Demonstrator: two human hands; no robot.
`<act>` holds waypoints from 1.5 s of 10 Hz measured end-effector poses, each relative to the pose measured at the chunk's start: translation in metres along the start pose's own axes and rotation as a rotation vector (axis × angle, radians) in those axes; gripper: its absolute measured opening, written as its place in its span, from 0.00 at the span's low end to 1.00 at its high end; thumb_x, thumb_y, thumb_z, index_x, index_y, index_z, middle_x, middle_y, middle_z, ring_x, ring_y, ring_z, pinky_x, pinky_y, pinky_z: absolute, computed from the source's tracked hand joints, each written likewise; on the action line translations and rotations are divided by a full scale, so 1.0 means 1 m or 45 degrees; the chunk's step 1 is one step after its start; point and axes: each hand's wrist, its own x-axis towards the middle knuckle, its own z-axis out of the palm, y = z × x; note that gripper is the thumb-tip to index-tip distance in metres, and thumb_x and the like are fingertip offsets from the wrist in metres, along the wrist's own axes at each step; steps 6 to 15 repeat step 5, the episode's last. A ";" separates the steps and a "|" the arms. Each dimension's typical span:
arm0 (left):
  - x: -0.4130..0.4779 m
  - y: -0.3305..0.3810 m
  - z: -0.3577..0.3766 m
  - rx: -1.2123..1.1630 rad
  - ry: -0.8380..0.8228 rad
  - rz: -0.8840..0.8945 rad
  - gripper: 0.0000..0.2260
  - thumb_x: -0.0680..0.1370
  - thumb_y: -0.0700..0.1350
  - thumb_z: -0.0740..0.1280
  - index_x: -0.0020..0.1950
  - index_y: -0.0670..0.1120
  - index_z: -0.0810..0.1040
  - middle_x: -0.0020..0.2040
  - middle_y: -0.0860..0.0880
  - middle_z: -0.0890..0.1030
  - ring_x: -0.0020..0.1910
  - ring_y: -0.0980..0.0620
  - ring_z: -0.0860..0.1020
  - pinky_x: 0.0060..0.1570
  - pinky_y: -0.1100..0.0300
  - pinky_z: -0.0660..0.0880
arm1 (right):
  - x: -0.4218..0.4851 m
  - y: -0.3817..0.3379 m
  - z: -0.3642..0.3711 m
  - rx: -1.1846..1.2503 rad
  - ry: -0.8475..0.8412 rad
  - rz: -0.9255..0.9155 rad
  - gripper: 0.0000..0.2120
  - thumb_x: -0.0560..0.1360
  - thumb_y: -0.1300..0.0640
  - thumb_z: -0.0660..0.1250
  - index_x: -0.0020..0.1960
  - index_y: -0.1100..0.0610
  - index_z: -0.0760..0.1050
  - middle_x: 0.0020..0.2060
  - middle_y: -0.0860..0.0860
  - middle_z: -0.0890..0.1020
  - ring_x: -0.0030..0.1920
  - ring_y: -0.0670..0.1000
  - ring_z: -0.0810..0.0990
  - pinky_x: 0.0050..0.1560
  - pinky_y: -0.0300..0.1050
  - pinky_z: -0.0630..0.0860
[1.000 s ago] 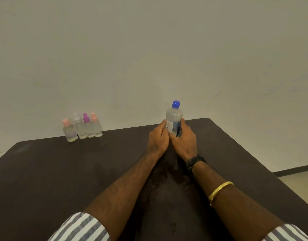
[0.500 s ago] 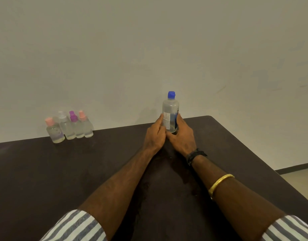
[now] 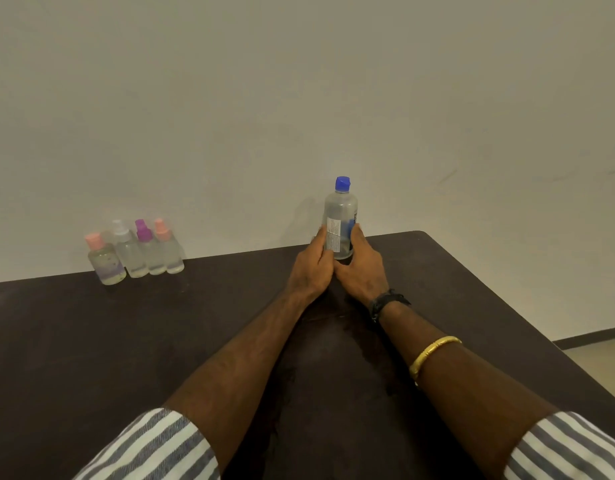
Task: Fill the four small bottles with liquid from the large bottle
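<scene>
I take the large bottle (image 3: 340,221) as my landmark; it stands upright near the far edge of the dark table (image 3: 91,341), close to the pale wall (image 3: 299,81), its blue cap (image 3: 342,183) on.

Well to the left of it, also along the far edge, the four small bottles (image 3: 136,252) stand in a tight row, touching or nearly so. The leftmost has a pink cap (image 3: 94,241) and sits a little nearer to me than the others; next comes one with a clear cap (image 3: 120,227), then a purple cap (image 3: 143,231), then another pink cap (image 3: 162,230). All four are capped and upright, and I can see clear liquid in them.

My left hand (image 3: 311,268) is curled against the large bottle's left side, fingers pressed to its label. My right hand (image 3: 363,268) closes on its right side, so I hold the lower body of the bottle between both hands, with its base on or just at the table; I cannot tell which.

Right of the bottle, on my right wrist, is a black band (image 3: 385,302), and nearer me on the same forearm a gold bangle (image 3: 432,351). Striped sleeves (image 3: 153,448) cover both upper forearms.
</scene>
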 end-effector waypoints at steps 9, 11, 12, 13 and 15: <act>-0.040 0.010 -0.030 0.459 0.030 0.210 0.26 0.86 0.43 0.53 0.83 0.42 0.48 0.84 0.45 0.50 0.83 0.50 0.46 0.81 0.56 0.45 | -0.024 -0.009 -0.005 0.014 0.069 0.009 0.47 0.75 0.40 0.73 0.83 0.53 0.51 0.80 0.53 0.65 0.78 0.57 0.66 0.76 0.60 0.68; -0.040 0.010 -0.030 0.459 0.030 0.210 0.26 0.86 0.43 0.53 0.83 0.42 0.48 0.84 0.45 0.50 0.83 0.50 0.46 0.81 0.56 0.45 | -0.024 -0.009 -0.005 0.014 0.069 0.009 0.47 0.75 0.40 0.73 0.83 0.53 0.51 0.80 0.53 0.65 0.78 0.57 0.66 0.76 0.60 0.68; -0.040 0.010 -0.030 0.459 0.030 0.210 0.26 0.86 0.43 0.53 0.83 0.42 0.48 0.84 0.45 0.50 0.83 0.50 0.46 0.81 0.56 0.45 | -0.024 -0.009 -0.005 0.014 0.069 0.009 0.47 0.75 0.40 0.73 0.83 0.53 0.51 0.80 0.53 0.65 0.78 0.57 0.66 0.76 0.60 0.68; -0.040 0.010 -0.030 0.459 0.030 0.210 0.26 0.86 0.43 0.53 0.83 0.42 0.48 0.84 0.45 0.50 0.83 0.50 0.46 0.81 0.56 0.45 | -0.024 -0.009 -0.005 0.014 0.069 0.009 0.47 0.75 0.40 0.73 0.83 0.53 0.51 0.80 0.53 0.65 0.78 0.57 0.66 0.76 0.60 0.68; -0.040 0.010 -0.030 0.459 0.030 0.210 0.26 0.86 0.43 0.53 0.83 0.42 0.48 0.84 0.45 0.50 0.83 0.50 0.46 0.81 0.56 0.45 | -0.024 -0.009 -0.005 0.014 0.069 0.009 0.47 0.75 0.40 0.73 0.83 0.53 0.51 0.80 0.53 0.65 0.78 0.57 0.66 0.76 0.60 0.68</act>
